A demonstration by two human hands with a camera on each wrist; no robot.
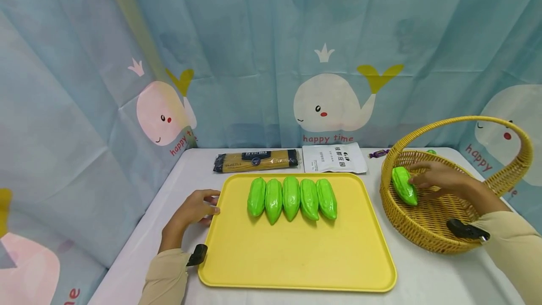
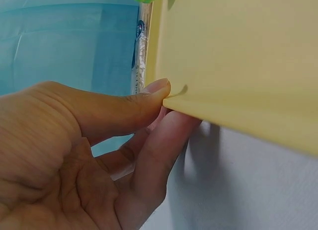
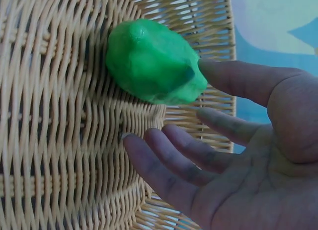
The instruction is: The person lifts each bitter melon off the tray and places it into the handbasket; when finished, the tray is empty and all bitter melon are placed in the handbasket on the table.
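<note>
At the left edge of the yellow tray (image 1: 296, 262), my left hand (image 1: 195, 211) pinches the rim, thumb on top and fingers beneath, as the left wrist view shows. Several bright green, ridged, tapered vegetables (image 1: 290, 199), perhaps model bitter melons, lie side by side on the tray's far half. My right hand (image 1: 442, 180) is inside the wicker basket (image 1: 423, 236). Its fingers are spread and loosely bent beside one more green vegetable (image 3: 149, 61) lying against the basket wall. The thumb tip is at that vegetable's edge; whether it touches, I cannot tell.
Behind the tray lie a pack of spaghetti (image 1: 256, 160) and a white printed pouch (image 1: 334, 158). A purple-wrapped candy (image 1: 378, 153) is left of the basket's far rim. The basket's tall handle (image 1: 461, 119) arches above it. A whale-print curtain (image 1: 262, 60) borders the table.
</note>
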